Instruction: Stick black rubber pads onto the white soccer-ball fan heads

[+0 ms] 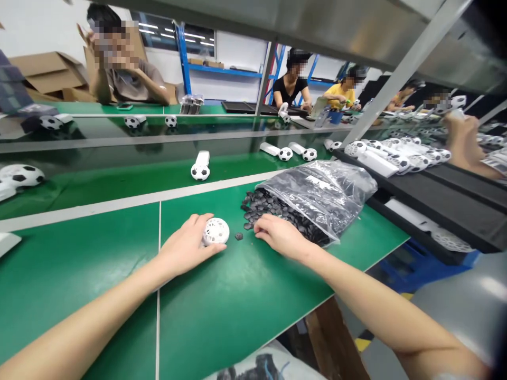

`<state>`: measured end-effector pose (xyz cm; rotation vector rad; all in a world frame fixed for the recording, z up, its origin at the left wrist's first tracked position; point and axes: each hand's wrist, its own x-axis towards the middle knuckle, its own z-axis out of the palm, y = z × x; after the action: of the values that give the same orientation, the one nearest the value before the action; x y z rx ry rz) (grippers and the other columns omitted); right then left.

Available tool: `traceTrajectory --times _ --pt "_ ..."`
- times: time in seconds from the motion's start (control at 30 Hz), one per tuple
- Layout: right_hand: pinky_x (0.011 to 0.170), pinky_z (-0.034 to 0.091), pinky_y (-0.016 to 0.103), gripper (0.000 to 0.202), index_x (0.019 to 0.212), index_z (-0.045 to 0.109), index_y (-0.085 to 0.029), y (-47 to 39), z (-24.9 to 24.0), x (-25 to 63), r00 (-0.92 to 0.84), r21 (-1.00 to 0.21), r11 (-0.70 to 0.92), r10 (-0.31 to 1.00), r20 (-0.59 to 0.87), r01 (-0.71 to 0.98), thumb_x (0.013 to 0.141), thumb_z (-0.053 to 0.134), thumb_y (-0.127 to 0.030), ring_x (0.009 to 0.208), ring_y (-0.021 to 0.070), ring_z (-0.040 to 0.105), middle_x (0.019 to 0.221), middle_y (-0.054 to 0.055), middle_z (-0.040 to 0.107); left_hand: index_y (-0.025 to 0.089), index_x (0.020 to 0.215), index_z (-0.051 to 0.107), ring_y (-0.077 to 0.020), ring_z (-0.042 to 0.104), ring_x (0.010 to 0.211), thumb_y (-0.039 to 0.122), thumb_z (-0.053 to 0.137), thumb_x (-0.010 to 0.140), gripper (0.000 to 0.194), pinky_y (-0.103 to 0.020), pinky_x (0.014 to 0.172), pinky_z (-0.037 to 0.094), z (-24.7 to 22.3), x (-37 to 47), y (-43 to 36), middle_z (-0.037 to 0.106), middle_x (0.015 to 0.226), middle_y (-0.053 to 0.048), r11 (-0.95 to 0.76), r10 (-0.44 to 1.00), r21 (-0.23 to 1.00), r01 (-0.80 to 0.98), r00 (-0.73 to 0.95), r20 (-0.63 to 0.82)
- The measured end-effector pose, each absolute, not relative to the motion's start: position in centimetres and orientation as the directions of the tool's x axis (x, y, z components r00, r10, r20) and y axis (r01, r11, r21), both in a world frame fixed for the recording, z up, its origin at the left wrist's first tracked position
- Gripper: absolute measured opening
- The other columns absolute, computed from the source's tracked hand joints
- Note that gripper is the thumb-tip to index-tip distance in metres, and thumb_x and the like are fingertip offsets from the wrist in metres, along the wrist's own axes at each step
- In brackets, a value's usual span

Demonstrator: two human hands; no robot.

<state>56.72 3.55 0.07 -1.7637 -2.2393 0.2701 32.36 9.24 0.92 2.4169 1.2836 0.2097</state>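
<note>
My left hand [186,245] rests on the green table [222,311] and grips a white perforated dome shell [216,231] between thumb and fingers. My right hand [279,236] lies just to its right, fingers bent down onto a pile of small black pieces [265,207] that spills from an open clear plastic bag [320,192]. Whether its fingertips pinch a piece I cannot tell. One loose black piece [238,236] sits on the table between the two hands.
A conveyor belt [119,179] beyond the table carries a white handled football-pattern item [200,168] and others [285,153]. Black trays [428,184] with white parts stand at the right. Several people sit across the belt and to the right. Cardboard boxes [47,74] are stacked at the far left.
</note>
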Motion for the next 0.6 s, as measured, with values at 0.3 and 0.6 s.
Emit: traceTrajectory --times 0.3,0.6 --pt "0.075 0.041 0.026 0.019 0.093 0.061 -0.018 3.6 -0.7 54.3 -0.332 -0.284 0.387 0.916 0.225 0.877 0.086 0.046 -0.027 0.085 0.0155 0.052 0.089 0.005 0.058 0.023 0.128 0.031 -0.026 0.05 0.105 0.057 0.05 0.07 0.07 -0.034 0.083 0.042 1.0 32.3 9.4 0.04 0.126 -0.007 -0.5 0.8 0.477 0.723 0.596 -0.065" --pt "0.072 0.041 0.03 0.022 0.098 0.059 -0.012 4.1 -1.2 52.6 -0.418 0.093 0.411 0.905 0.082 0.907 0.084 0.041 -0.01 0.082 0.0197 0.052 0.086 0.01 0.057 0.027 0.125 0.033 -0.0245 0.053 0.1 0.053 0.051 0.072 0.062 -0.033 0.078 0.044 0.4 32.1 9.2 0.045 0.122 -0.004 -0.564 0.786 0.451 0.692 0.618 0.035"
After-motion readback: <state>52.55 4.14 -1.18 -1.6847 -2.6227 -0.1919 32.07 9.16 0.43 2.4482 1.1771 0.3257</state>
